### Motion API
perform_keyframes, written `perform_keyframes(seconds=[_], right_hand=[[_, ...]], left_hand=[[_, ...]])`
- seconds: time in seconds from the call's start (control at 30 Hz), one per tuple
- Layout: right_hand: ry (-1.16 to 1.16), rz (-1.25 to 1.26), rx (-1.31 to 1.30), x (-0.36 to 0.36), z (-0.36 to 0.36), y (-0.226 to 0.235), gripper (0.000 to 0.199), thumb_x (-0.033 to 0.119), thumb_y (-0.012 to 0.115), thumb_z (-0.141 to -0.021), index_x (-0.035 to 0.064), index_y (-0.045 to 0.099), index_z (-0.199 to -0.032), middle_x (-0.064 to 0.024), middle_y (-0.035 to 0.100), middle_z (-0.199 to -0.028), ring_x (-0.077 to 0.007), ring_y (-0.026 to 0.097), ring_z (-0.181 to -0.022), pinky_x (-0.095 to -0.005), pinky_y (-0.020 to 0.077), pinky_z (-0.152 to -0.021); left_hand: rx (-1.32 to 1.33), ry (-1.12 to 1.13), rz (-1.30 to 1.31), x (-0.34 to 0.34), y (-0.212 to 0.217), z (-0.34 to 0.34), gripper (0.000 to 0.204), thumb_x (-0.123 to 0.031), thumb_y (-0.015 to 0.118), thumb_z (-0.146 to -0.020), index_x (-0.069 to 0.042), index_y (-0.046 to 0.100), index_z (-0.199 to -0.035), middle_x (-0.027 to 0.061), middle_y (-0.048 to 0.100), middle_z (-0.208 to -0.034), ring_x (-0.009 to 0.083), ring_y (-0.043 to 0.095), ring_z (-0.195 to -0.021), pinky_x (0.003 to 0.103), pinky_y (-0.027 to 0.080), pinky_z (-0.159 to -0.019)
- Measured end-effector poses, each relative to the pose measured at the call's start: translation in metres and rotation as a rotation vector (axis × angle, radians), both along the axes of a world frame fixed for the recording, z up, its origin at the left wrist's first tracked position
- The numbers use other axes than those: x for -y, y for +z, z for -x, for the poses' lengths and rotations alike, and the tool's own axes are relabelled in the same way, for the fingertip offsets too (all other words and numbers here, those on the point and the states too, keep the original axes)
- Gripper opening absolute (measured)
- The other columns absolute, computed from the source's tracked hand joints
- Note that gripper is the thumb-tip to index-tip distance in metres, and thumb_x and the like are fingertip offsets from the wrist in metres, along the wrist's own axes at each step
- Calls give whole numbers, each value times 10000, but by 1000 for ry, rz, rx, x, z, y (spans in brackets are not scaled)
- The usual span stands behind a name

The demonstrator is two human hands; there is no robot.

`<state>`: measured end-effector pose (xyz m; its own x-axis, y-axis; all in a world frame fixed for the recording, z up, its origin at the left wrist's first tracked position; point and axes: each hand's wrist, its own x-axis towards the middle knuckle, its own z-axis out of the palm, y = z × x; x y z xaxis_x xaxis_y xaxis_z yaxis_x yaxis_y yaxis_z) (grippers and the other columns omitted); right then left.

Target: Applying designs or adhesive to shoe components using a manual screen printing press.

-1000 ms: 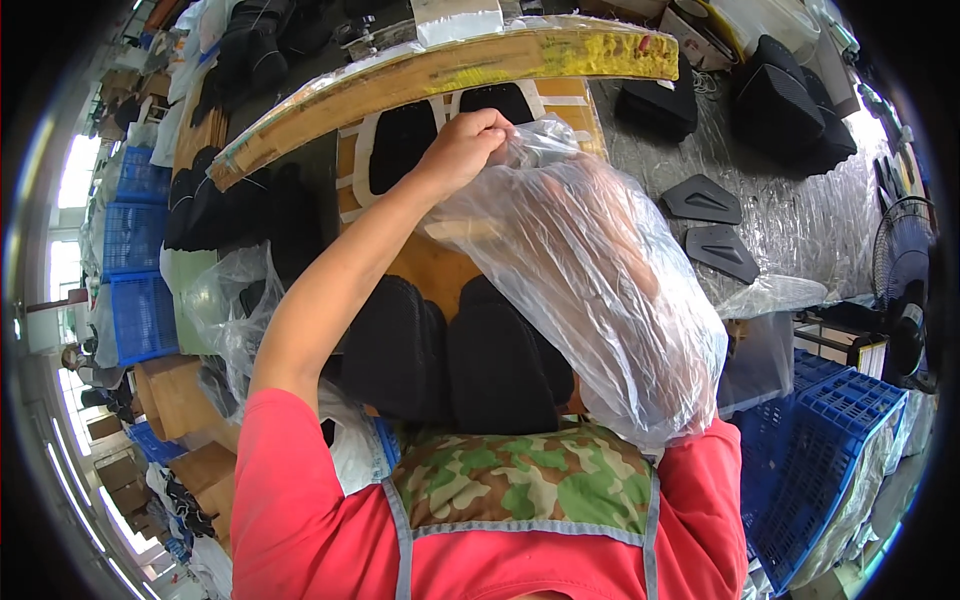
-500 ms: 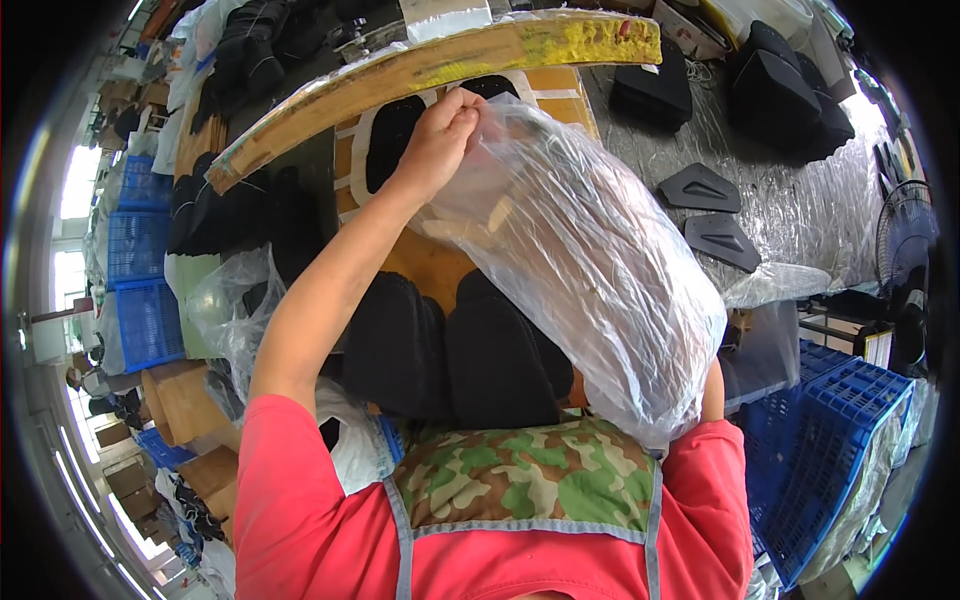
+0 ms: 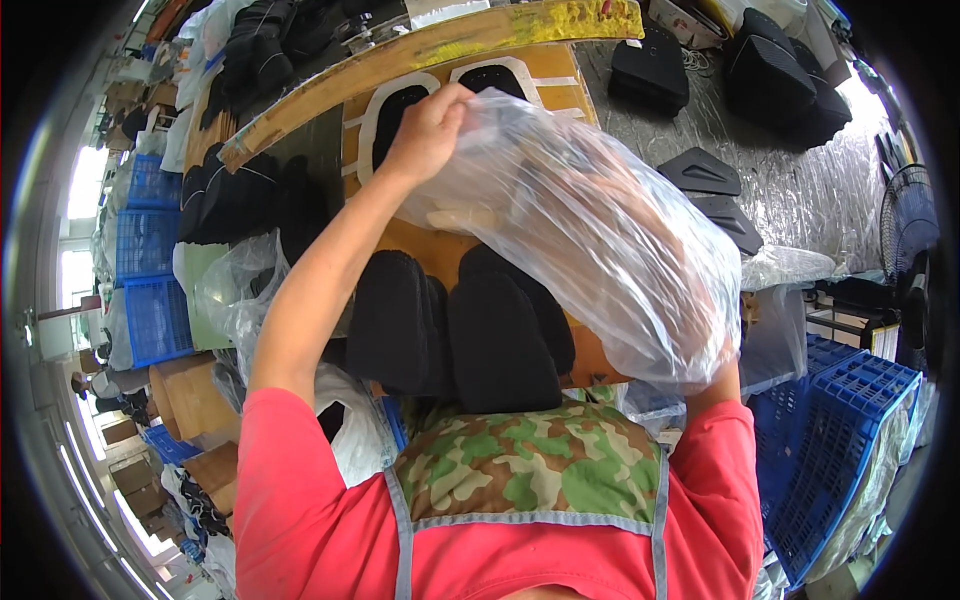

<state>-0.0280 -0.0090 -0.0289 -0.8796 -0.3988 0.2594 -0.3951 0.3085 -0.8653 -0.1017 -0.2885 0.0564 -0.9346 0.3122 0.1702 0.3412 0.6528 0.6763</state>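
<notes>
Nearest: person in a red shirt and camo apron, both arms raised over the bench.

Black padded pieces sit upright just past the apron, two stacks side by side, touching, on the wooden worktop.

Clear plastic bag is held up above those stacks, big and crumpled, running from upper left down to lower right. Right arm goes up inside or behind it; the right hand is hidden by the film, so grip state can't be told, though a pale shape showing through the bag is probably its fingers.

Left hand is closed on the bag's upper edge, fingers curled over the plastic, arm fully extended.

Beyond the hand: two black inserts in white-outlined cutouts on the board, then a long yellow-edged plank across the bench.

Left side: blue crates. Right: blue crate, black foam wedges on foil sheeting.
</notes>
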Motion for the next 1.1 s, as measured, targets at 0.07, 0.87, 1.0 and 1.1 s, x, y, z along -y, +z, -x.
perform_keyframes(seconds=[0.07, 0.87, 1.0, 1.1], right_hand=[[3, -9, -15, -1, -3, 2, 538, 279, 688, -779, 34, 541, -1236, -175, 549, -1246, -331, 521, -1161, -425, 435, -962], [-249, -24, -119, 0, -36, 30, 547, 170, 712, -717, 25, 561, -1223, -204, 580, -1216, -360, 551, -1128, -393, 437, -972], [-78, -19, -20, -12, -37, 34, 720, 128, 738, -698, 17, 457, -1352, -177, 553, -1269, -293, 524, -1175, -372, 374, -1032], [15, 245, 413, -17, -41, 39, 725, 170, 724, -675, 67, 479, -1350, -124, 583, -1192, -227, 557, -1071, -333, 429, -964]], left_hand=[[-50, 50, 91, 22, -3, 5, 204, -118, 478, -914, -116, 578, -1092, 171, 665, -878, 325, 651, -891, 403, 492, -757], [-103, -390, 427, -58, 39, -72, 337, -48, 556, -837, -70, 518, -1171, 110, 581, -991, 305, 596, -963, 398, 472, -860], [-120, -449, 263, -48, 11, -71, 688, 108, 499, -771, -156, 374, -1394, 129, 508, -1056, 303, 563, -1013, 402, 453, -896], [-10, -418, 291, -56, 16, -73, 803, 139, 457, -747, -225, 325, -1449, 124, 456, -1157, 274, 543, -1027, 373, 453, -901]])
